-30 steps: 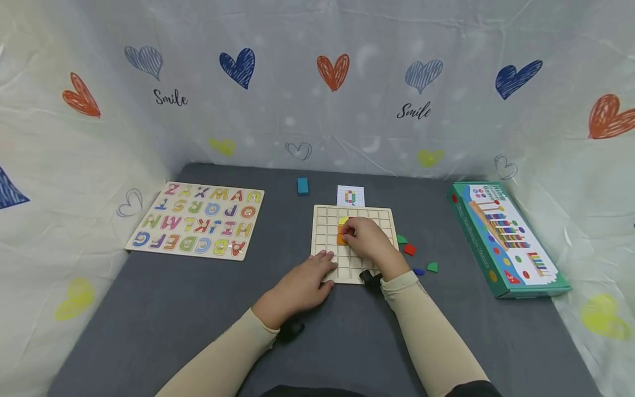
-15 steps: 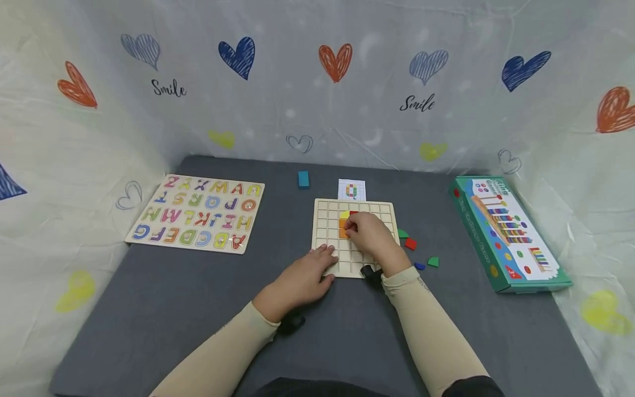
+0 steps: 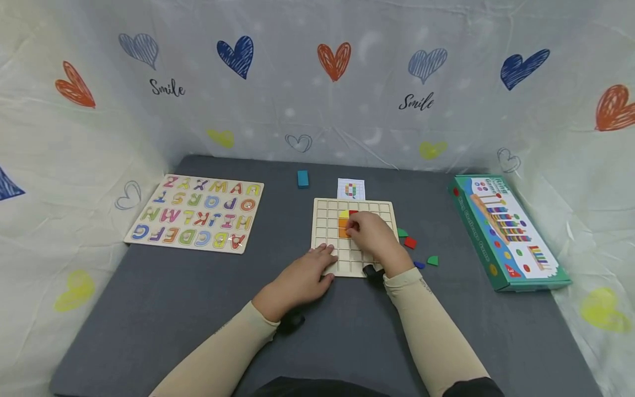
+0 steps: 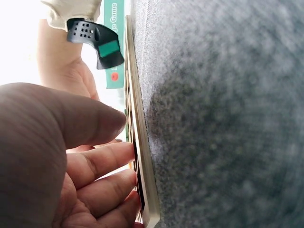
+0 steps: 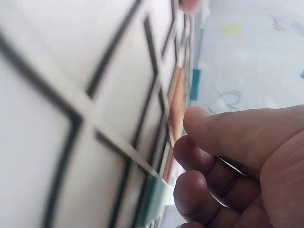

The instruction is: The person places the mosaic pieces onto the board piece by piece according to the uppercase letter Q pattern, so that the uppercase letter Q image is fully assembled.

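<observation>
A wooden grid board (image 3: 324,208) lies on the table. My left hand (image 3: 305,278) rests with extended fingers on its near left corner; the left wrist view shows the fingers along the board's edge. My right hand (image 3: 373,236) is over the board with thumb and fingers curled, their tips at the orange tiles (image 3: 343,227). In the right wrist view nothing shows between the fingertips, and the thumb tip is close by an orange tile (image 5: 177,102). A yellow tile (image 3: 344,214) and a red tile (image 3: 353,212) lie behind the orange ones. The hand hides part of the board.
A pattern card (image 3: 351,189) sits behind the board, near a blue block (image 3: 302,179). Right of the board lie a red tile (image 3: 410,242), a blue piece (image 3: 419,265) and a green piece (image 3: 433,261). A letter board (image 3: 195,214) is left, a green box (image 3: 511,231) right.
The view has tilted slightly, shifting the scene upward. My right fingertips shift slightly at the orange tiles; my left hand stays on the board's corner.
</observation>
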A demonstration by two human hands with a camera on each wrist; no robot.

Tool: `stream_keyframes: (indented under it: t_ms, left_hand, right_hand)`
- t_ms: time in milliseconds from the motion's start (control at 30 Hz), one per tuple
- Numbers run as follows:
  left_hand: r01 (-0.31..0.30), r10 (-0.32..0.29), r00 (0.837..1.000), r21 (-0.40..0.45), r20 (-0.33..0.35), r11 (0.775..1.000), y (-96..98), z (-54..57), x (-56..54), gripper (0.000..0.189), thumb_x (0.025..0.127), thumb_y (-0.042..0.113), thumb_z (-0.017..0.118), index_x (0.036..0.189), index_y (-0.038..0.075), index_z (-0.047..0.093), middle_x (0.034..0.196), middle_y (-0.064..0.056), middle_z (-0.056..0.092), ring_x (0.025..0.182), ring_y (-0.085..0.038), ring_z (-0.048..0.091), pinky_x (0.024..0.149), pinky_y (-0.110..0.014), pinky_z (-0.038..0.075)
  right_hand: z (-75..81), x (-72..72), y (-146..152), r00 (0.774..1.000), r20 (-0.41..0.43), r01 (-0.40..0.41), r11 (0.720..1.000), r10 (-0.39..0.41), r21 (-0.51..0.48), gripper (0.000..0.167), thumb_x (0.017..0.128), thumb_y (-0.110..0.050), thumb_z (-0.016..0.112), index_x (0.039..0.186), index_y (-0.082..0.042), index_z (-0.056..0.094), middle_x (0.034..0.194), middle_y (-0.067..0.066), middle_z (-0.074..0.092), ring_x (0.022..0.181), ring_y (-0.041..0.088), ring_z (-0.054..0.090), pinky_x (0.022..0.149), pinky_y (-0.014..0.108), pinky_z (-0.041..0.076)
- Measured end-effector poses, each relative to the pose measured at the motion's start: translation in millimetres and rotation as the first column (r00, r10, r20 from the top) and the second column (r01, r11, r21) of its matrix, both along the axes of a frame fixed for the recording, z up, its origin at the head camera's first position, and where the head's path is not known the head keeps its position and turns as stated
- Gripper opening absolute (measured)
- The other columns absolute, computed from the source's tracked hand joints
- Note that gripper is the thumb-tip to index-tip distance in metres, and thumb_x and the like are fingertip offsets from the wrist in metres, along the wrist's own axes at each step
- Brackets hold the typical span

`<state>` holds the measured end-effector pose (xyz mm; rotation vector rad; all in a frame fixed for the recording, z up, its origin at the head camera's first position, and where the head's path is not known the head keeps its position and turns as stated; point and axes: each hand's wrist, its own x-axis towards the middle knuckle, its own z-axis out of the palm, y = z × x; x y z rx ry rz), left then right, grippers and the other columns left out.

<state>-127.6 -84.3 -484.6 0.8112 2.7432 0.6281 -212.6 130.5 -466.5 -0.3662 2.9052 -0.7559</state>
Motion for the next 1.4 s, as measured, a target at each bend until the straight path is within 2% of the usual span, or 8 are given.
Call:
stream_keyframes:
  t_ms: [133, 300, 467, 633, 767, 900, 1167, 1400]
  left_hand:
    - [0.002, -0.002, 1.000, 0.002, 0.004, 1.000, 0.8, -0.9, -0.1, 0.050, 0.110, 0.027, 0.064, 0.156, 0.007, 0.060, 0.172, -0.012, 0.045, 0.164, -0.029, 0.037, 0.134, -0.050, 0.034]
    - [0.003, -0.003, 1.000, 0.015, 0.018, 1.000, 0.6, 1.2, 0.2, 0.050, 0.110, 0.027, 0.065, 0.156, 0.007, 0.060, 0.172, -0.012, 0.045, 0.165, -0.029, 0.036, 0.135, -0.049, 0.033]
    - [-0.007, 0.006, 1.000, 0.017, 0.021, 1.000, 0.0, 2.1, 0.5, 0.050, 0.110, 0.026, 0.065, 0.156, 0.007, 0.060, 0.172, -0.012, 0.046, 0.165, -0.028, 0.036, 0.136, -0.049, 0.032]
    - [-0.016, 0.016, 1.000, 0.007, 0.019, 1.000, -0.6, 0.8, 0.6, 0.050, 0.110, 0.027, 0.065, 0.156, 0.008, 0.060, 0.172, -0.012, 0.045, 0.165, -0.027, 0.035, 0.136, -0.048, 0.032]
    - [-0.017, 0.016, 1.000, 0.011, 0.026, 1.000, -0.5, 1.0, 0.5, 0.050, 0.110, 0.027, 0.064, 0.157, 0.008, 0.060, 0.173, -0.011, 0.045, 0.165, -0.027, 0.034, 0.136, -0.048, 0.031]
    - [-0.012, 0.011, 1.000, 0.015, 0.028, 1.000, 0.5, 1.3, 0.3, 0.050, 0.111, 0.027, 0.064, 0.157, 0.008, 0.059, 0.173, -0.011, 0.044, 0.165, -0.026, 0.034, 0.136, -0.048, 0.030]
    - [-0.010, 0.010, 1.000, 0.017, 0.024, 1.000, 0.9, 1.5, 0.0, 0.049, 0.111, 0.026, 0.064, 0.156, 0.007, 0.060, 0.173, -0.011, 0.044, 0.165, -0.026, 0.035, 0.136, -0.046, 0.030]
    - [-0.015, 0.015, 0.999, 0.010, 0.029, 1.000, 1.3, 0.5, -0.3, 0.050, 0.110, 0.026, 0.065, 0.156, 0.008, 0.060, 0.173, -0.011, 0.045, 0.165, -0.026, 0.034, 0.136, -0.047, 0.030]
  right_hand:
    - [10.7, 6.1, 17.3, 0.999, 0.010, 0.048, 0.998, -0.048, -0.039, 0.011, 0.107, -0.017, 0.071, 0.110, -0.009, 0.078, 0.107, 0.009, 0.074, 0.091, 0.027, 0.065, 0.084, 0.044, 0.058]
    - [22.1, 12.1, 54.9, 0.994, 0.004, 0.106, 0.991, -0.106, -0.082, 0.016, 0.109, -0.017, 0.067, 0.116, -0.007, 0.077, 0.110, 0.012, 0.073, 0.086, 0.028, 0.062, 0.077, 0.043, 0.054]
    - [23.4, 17.0, 96.1, 0.985, -0.011, 0.169, 0.982, -0.170, -0.087, 0.022, 0.111, -0.017, 0.063, 0.122, -0.003, 0.075, 0.114, 0.018, 0.073, 0.086, 0.030, 0.065, 0.076, 0.046, 0.056]
    - [17.9, 20.1, 122.0, 0.974, 0.024, 0.227, 0.972, -0.226, -0.067, 0.023, 0.111, -0.017, 0.063, 0.124, -0.001, 0.074, 0.116, 0.021, 0.072, 0.093, 0.034, 0.065, 0.079, 0.049, 0.057]
    - [8.0, 18.0, 127.6, 0.970, 0.086, 0.233, 0.971, -0.228, -0.045, 0.028, 0.110, -0.019, 0.065, 0.128, 0.000, 0.074, 0.118, 0.022, 0.072, 0.100, 0.036, 0.066, 0.085, 0.051, 0.057]
    - [-1.3, 15.4, 125.5, 0.967, 0.129, 0.224, 0.974, -0.219, -0.025, 0.033, 0.109, -0.022, 0.067, 0.131, 0.001, 0.074, 0.118, 0.021, 0.073, 0.100, 0.034, 0.067, 0.084, 0.049, 0.058]
    - [-6.3, 12.8, 115.8, 0.960, 0.111, 0.260, 0.966, -0.257, -0.009, 0.033, 0.107, -0.020, 0.070, 0.131, 0.001, 0.073, 0.120, 0.022, 0.072, 0.103, 0.035, 0.068, 0.088, 0.051, 0.058]
    - [-6.2, 12.8, 114.5, 0.966, 0.105, 0.240, 0.971, -0.237, -0.017, 0.030, 0.107, -0.018, 0.071, 0.129, 0.002, 0.073, 0.121, 0.023, 0.071, 0.106, 0.038, 0.067, 0.090, 0.053, 0.058]
